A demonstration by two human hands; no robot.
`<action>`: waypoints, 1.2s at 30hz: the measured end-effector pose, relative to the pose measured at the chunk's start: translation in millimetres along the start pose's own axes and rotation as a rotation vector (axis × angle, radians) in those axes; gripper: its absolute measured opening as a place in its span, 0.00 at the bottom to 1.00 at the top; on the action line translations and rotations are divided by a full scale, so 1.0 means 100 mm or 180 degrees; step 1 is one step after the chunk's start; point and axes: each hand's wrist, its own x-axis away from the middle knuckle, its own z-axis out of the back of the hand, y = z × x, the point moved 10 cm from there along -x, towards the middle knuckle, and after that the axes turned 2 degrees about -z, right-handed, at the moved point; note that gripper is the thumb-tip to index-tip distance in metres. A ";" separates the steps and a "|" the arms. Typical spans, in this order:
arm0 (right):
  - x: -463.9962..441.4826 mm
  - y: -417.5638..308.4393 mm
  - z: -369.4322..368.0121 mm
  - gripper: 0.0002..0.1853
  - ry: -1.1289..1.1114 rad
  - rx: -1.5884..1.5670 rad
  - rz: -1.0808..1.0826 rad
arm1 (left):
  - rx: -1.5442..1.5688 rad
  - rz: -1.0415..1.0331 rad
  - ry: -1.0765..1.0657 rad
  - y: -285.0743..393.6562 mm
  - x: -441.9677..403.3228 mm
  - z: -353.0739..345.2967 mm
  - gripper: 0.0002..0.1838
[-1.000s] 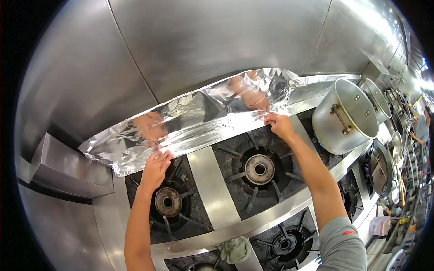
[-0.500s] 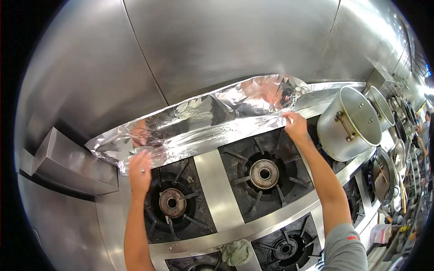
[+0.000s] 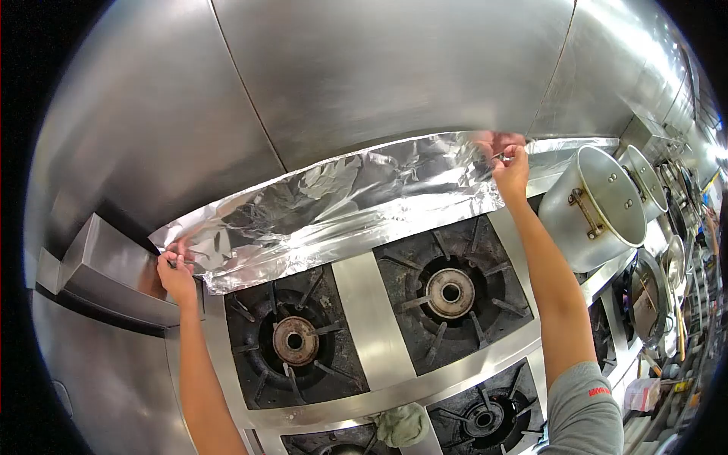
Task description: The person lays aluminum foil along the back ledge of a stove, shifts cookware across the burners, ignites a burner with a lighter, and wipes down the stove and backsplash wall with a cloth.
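A long sheet of aluminium foil (image 3: 341,197) lies along the ledge behind the burners, creased and shiny, its back edge against the steel wall. At its left end, my left hand (image 3: 177,279) pinches the foil's edge beside a steel box-shaped ledge. My right hand (image 3: 512,173) grips the upper right end of the sheet with thumb and fingers closed. Below the foil sit a left burner (image 3: 296,341) and a right burner (image 3: 449,293) with black grates. Both sets of fingertips are partly hidden against the reflective foil.
Two tall aluminium pots stand to the right, the nearer pot (image 3: 588,205) close to my right forearm. A crumpled green cloth (image 3: 402,425) lies on the front of the stove. Pans and utensils line the far right, with a wok (image 3: 646,296) among them.
My left hand has moved left to the sheet's end corner. My right hand has gone up and right, from the front edge to the upper right end. The foil looks flatter on the right.
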 end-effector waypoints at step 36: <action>-0.42 0.19 0.02 0.12 -0.0433 -0.0281 -0.0936 | 0.0929 0.0342 0.0374 -0.32 -0.32 0.03 0.06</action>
